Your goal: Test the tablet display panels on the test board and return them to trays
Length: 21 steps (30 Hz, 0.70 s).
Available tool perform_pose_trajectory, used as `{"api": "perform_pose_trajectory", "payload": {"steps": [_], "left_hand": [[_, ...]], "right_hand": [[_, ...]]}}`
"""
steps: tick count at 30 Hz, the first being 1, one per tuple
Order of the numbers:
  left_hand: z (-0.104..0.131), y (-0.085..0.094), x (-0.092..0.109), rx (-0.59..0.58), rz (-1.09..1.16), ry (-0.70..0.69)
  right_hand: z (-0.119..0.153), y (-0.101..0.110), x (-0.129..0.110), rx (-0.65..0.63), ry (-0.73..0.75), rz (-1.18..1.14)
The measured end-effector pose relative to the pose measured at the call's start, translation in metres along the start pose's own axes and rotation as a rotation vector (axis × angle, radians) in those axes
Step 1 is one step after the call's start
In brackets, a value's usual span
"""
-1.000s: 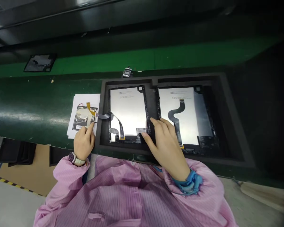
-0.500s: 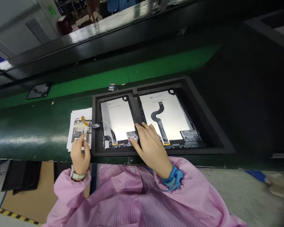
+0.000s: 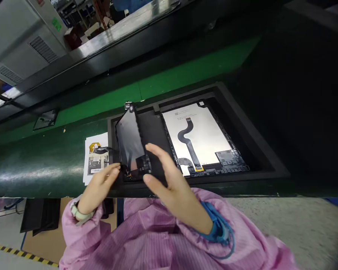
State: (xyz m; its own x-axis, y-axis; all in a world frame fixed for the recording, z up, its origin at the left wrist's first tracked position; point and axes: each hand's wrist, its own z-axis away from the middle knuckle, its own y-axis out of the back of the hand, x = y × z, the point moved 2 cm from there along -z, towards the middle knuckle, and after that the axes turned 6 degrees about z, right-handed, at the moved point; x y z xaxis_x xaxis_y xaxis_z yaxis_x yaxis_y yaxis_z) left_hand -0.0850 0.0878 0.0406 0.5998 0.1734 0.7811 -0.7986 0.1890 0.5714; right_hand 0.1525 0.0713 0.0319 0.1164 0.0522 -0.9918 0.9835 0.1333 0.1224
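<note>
A display panel (image 3: 128, 133) is tilted in the left recess of the black foam tray (image 3: 270, 172), its right edge raised. My right hand (image 3: 170, 182) is at the raised lower right corner, thumb and forefinger spread across it and seeming to grip the edge. My left hand (image 3: 101, 185) has thumb and fingers drawn together beside the panel's lower left edge; what they pinch is hidden. A dark flex cable (image 3: 101, 150) leads from the panel's side to a small circuit board (image 3: 97, 163) on white paper (image 3: 104, 139). A second display panel (image 3: 201, 142) lies flat in the right recess.
A small dark connector piece (image 3: 127, 105) sits behind the tray. Another dark panel (image 3: 46, 119) lies on the green bench at left. A raised metal ledge (image 3: 124, 28) runs along the back. Black trays (image 3: 42, 213) are below the bench.
The left display panel has gone from lying flat to tilted, right edge up. My left hand has moved right from the circuit board to the panel's lower left edge. My right hand has shifted slightly left.
</note>
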Motion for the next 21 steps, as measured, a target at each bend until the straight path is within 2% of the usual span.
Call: {"api": "perform_pose_trajectory", "payload": {"steps": [1, 4, 6, 8, 11, 12, 13, 15, 17, 18, 19, 21], "left_hand": [[-0.004, 0.008, 0.008, 0.071, 0.143, 0.009], [-0.019, 0.02, 0.032, 0.332, 0.547, -0.094], [-0.029, 0.02, 0.042, 0.371, 0.673, -0.083], [-0.035, 0.019, 0.045, 0.359, 0.697, -0.004], [-0.037, 0.023, 0.043, 0.358, 0.753, 0.055], [-0.037, 0.025, 0.042, 0.364, 0.781, 0.06], [-0.036, 0.027, 0.041, 0.373, 0.808, 0.062], [-0.036, 0.031, 0.04, 0.4, 0.864, 0.069], [-0.034, 0.034, 0.037, 0.44, 0.928, 0.098], [-0.032, 0.036, 0.035, 0.462, 0.959, 0.113], [-0.031, 0.037, 0.033, 0.485, 0.986, 0.127], [-0.028, 0.037, 0.025, 0.554, 1.033, 0.125]], "right_hand": [[-0.002, -0.008, -0.012, -0.032, 0.089, -0.012], [-0.012, -0.039, -0.033, -0.166, 0.368, -0.034], [-0.021, -0.059, -0.031, -0.23, 0.458, -0.067], [-0.029, -0.076, -0.018, -0.195, 0.368, -0.059], [-0.034, -0.097, 0.007, -0.086, 0.09, 0.111], [-0.033, -0.103, 0.012, -0.077, 0.054, 0.178], [-0.031, -0.108, 0.014, -0.085, 0.078, 0.22], [-0.025, -0.113, 0.009, -0.132, 0.28, 0.2], [-0.019, -0.111, 0.001, -0.175, 0.505, 0.121], [-0.017, -0.106, -0.001, -0.174, 0.537, 0.109], [-0.018, -0.099, -0.001, -0.154, 0.494, 0.126], [-0.023, -0.081, 0.006, -0.095, 0.262, 0.209]]}}
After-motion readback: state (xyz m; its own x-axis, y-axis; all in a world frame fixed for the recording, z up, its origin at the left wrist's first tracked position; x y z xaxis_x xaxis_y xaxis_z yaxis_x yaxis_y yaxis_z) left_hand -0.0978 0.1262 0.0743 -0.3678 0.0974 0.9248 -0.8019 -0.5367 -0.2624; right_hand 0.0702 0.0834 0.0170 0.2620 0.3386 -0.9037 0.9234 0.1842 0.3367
